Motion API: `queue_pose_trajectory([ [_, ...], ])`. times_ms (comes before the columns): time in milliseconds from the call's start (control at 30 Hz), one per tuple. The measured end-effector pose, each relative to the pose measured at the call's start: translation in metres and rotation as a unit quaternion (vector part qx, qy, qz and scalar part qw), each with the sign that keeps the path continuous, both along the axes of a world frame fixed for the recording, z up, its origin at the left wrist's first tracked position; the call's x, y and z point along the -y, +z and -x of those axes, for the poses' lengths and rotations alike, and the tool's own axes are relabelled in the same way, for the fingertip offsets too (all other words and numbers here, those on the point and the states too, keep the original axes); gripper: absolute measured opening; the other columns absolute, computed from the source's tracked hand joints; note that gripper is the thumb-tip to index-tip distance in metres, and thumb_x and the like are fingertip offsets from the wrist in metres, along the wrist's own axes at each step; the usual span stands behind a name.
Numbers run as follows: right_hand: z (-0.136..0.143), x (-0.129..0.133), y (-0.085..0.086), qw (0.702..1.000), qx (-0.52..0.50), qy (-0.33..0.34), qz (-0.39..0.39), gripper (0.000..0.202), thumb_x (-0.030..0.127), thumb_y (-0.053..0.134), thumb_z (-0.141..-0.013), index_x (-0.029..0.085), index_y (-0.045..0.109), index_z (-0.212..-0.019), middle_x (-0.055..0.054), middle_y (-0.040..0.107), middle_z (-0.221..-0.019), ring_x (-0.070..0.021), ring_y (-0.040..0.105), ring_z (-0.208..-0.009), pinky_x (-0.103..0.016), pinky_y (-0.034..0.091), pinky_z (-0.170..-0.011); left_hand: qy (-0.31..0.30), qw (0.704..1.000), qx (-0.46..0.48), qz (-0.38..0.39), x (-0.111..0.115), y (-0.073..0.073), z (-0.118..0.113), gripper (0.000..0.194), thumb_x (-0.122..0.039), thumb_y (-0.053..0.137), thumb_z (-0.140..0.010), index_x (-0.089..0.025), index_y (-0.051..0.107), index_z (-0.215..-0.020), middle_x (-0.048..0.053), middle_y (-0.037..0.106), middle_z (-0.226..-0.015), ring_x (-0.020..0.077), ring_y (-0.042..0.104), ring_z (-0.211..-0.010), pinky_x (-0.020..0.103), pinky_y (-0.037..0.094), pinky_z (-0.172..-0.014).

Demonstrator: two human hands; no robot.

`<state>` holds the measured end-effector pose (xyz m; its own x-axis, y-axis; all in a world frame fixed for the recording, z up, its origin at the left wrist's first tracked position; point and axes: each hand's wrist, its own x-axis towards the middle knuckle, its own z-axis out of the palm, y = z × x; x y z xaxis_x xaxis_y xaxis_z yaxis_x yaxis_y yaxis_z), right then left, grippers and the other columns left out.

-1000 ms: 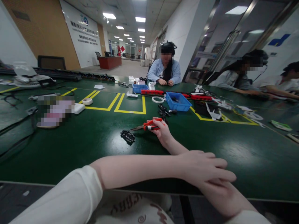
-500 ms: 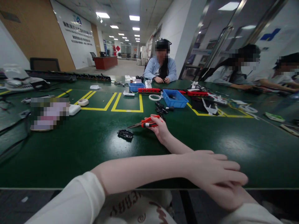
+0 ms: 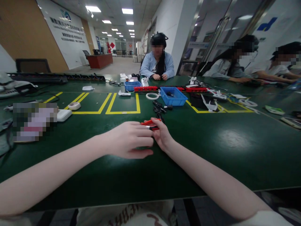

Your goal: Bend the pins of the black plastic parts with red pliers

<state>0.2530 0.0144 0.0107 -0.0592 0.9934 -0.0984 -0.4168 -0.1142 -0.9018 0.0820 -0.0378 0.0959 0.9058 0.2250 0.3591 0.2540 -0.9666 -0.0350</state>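
Observation:
Long-nose pliers (image 3: 154, 127) with red and black handles are in my right hand (image 3: 163, 137), its fingers wrapped around the handles above the green table. My left hand (image 3: 131, 139) is stretched out over the pliers from the left, back up and fingers apart, the fingertips close to the handles and to my right fingers. It covers the jaws of the pliers and the spot where the small black pieces lay. Whether the left fingertips touch the pliers is hard to see. Just beyond my right hand lies a bunch of black parts (image 3: 159, 107).
Behind the black parts stand a blue bin (image 3: 173, 96), a white ring (image 3: 152, 96) and red strips (image 3: 145, 88). A roll of tape (image 3: 74, 105) and a white box (image 3: 64, 115) lie at left. Across the table sits a person (image 3: 157, 64); others sit at right.
My left hand has moved from my right forearm, up and left, to the pliers. The right hand keeps its hold on the pliers. The black pieces are now hidden.

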Motion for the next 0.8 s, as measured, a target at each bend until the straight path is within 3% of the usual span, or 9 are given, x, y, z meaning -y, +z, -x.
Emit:
queue_pose_trajectory([
  [67, -0.001, 0.001, 0.002, 0.999, -0.028, 0.005, 0.014, 0.016, 0.03, 0.066, -0.084, 0.021, 0.06, -0.096, -0.003, 0.074, -0.092, -0.0204, 0.072, -0.091, -0.035, 0.059, -0.08, 0.08, 0.995, 0.042, 0.043, 0.001, -0.012, 0.036, 0.017, -0.029, 0.05, -0.096, -0.018, 0.061, -0.089, 0.005, 0.064, -0.086, 0.0171, 0.059, -0.08, 0.029, 0.046, -0.073],
  [133, -0.001, 0.003, 0.005, 0.999, -0.041, -0.003, 0.023, 0.018, 0.028, 0.068, -0.081, 0.021, 0.059, -0.094, -0.004, 0.075, -0.091, -0.0213, 0.073, -0.09, -0.035, 0.059, -0.08, 0.135, 0.979, 0.086, 0.124, -0.001, -0.029, 0.066, 0.016, -0.026, 0.048, -0.096, -0.017, 0.061, -0.101, 0.007, 0.063, -0.099, 0.0181, 0.06, -0.091, 0.029, 0.049, -0.08],
  [267, 0.0, 0.004, 0.011, 0.998, -0.049, -0.029, 0.038, 0.017, 0.025, 0.067, -0.081, 0.02, 0.058, -0.094, -0.005, 0.076, -0.088, -0.0226, 0.074, -0.089, -0.035, 0.06, -0.08, 0.192, 0.963, 0.076, 0.174, -0.011, -0.057, 0.097, 0.034, -0.028, 0.055, -0.094, -0.018, 0.052, -0.126, 0.011, 0.056, -0.129, 0.0243, 0.055, -0.118, 0.039, 0.048, -0.1],
  [400, -0.001, 0.003, 0.015, 0.996, -0.047, -0.054, 0.046, 0.013, 0.023, 0.063, -0.084, 0.02, 0.057, -0.095, -0.005, 0.075, -0.088, -0.0222, 0.074, -0.091, -0.036, 0.059, -0.085, 0.169, 0.969, 0.032, 0.176, -0.019, -0.067, 0.103, 0.041, -0.027, 0.06, -0.092, -0.02, 0.05, -0.131, 0.011, 0.056, -0.133, 0.0252, 0.054, -0.121, 0.041, 0.047, -0.102],
  [600, -0.002, 0.007, 0.022, 0.997, -0.032, -0.05, 0.059, 0.014, 0.023, 0.063, -0.085, 0.019, 0.059, -0.098, -0.007, 0.076, -0.09, -0.0246, 0.074, -0.092, -0.039, 0.059, -0.087, 0.142, 0.963, 0.049, 0.223, -0.027, -0.076, 0.102, 0.023, -0.022, 0.057, -0.095, -0.02, 0.062, -0.117, 0.007, 0.064, -0.12, 0.0205, 0.061, -0.109, 0.037, 0.051, -0.095],
  [800, -0.001, 0.012, 0.021, 0.998, -0.015, -0.025, 0.06, 0.019, 0.025, 0.066, -0.083, 0.021, 0.059, -0.1, -0.008, 0.076, -0.096, -0.0262, 0.072, -0.099, -0.045, 0.056, -0.093, 0.178, 0.935, 0.109, 0.287, -0.03, -0.079, 0.103, 0.012, -0.023, 0.065, -0.09, -0.018, 0.066, -0.101, 0.006, 0.065, -0.118, 0.0199, 0.06, -0.11, 0.037, 0.051, -0.094],
])
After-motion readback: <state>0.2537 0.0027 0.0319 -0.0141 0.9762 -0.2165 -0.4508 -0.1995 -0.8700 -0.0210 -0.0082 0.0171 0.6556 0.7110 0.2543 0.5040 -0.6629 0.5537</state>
